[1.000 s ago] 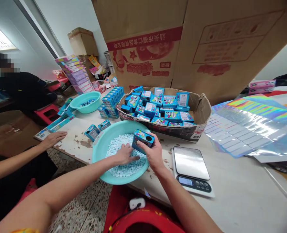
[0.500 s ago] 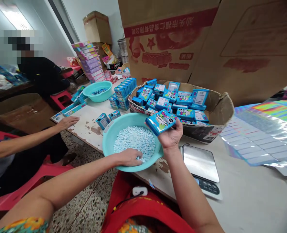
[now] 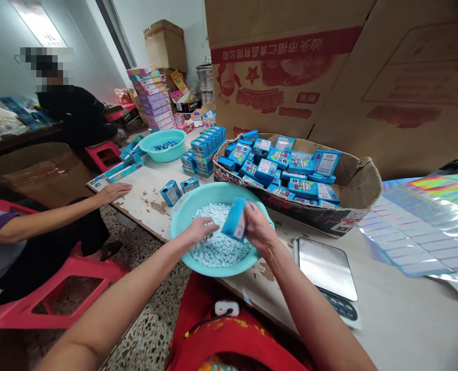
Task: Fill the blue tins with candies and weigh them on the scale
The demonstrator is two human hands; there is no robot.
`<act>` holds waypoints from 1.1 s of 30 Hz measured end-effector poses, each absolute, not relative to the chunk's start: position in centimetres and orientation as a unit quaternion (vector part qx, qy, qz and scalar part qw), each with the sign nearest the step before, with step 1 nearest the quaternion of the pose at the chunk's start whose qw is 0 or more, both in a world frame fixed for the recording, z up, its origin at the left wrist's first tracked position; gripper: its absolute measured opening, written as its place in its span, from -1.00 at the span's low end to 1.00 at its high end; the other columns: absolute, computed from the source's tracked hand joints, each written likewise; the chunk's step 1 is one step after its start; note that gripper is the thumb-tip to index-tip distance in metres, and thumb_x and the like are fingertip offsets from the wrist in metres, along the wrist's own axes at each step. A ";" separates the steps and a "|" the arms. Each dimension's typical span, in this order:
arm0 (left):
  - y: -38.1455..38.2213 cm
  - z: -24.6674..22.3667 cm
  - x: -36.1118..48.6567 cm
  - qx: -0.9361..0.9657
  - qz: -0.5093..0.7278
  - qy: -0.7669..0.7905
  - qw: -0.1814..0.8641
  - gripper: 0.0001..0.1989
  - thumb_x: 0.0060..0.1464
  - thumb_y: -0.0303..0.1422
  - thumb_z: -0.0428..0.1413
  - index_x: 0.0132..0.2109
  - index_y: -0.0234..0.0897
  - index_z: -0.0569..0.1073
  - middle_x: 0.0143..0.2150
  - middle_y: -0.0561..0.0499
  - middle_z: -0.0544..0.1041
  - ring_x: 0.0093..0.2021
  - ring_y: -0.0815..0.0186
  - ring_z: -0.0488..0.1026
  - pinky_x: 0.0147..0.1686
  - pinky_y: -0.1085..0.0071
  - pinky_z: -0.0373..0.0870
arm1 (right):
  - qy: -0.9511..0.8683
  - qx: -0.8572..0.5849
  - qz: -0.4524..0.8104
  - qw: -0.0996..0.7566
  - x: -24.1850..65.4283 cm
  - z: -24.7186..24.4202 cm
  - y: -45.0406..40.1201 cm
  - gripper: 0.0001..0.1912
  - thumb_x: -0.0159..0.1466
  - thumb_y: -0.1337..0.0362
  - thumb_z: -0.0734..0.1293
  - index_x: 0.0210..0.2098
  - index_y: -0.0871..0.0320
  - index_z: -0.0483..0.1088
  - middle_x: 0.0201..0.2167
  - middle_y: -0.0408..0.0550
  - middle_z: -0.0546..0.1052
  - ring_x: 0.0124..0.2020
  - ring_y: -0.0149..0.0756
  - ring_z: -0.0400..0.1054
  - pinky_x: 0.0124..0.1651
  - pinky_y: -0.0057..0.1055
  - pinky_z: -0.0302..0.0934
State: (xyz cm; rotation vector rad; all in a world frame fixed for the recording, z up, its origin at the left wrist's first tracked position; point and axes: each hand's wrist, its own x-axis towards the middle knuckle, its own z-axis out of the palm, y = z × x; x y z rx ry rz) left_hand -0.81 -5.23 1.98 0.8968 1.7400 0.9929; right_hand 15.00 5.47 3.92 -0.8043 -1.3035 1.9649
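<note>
My right hand holds a small blue box, tilted over the turquoise basin. Pale blue candies fill the basin's bottom. Above the candies, left of the box, is my left hand, its fingers bent together and blurred; whatever they may hold is too small to name. Behind the basin, a cut-down carton contains several blue boxes. Two more small boxes stand left of the basin.
A scale lies to the right, near shiny printed sheets. Rows of blue boxes and a second basin are farther back. At left, another person's hand rests on the table edge.
My right hand has lowered the box over the basin and turned it on edge. My left hand has risen out of the candies. The view has shifted slightly.
</note>
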 end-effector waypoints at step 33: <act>-1.6 5.0 1.6 0.148 0.772 0.521 0.332 -0.73 -0.10 -0.25 0.23 -0.35 -0.26 0.31 -0.51 0.16 0.34 -0.56 0.40 0.42 -0.52 0.48 0.35 | -0.795 -0.361 0.414 0.257 14.3 4.1 2.2 -0.65 -0.01 0.17 0.47 -0.24 0.05 0.38 -0.28 -0.11 0.53 -0.25 -0.17 0.39 -0.17 -0.29 0.20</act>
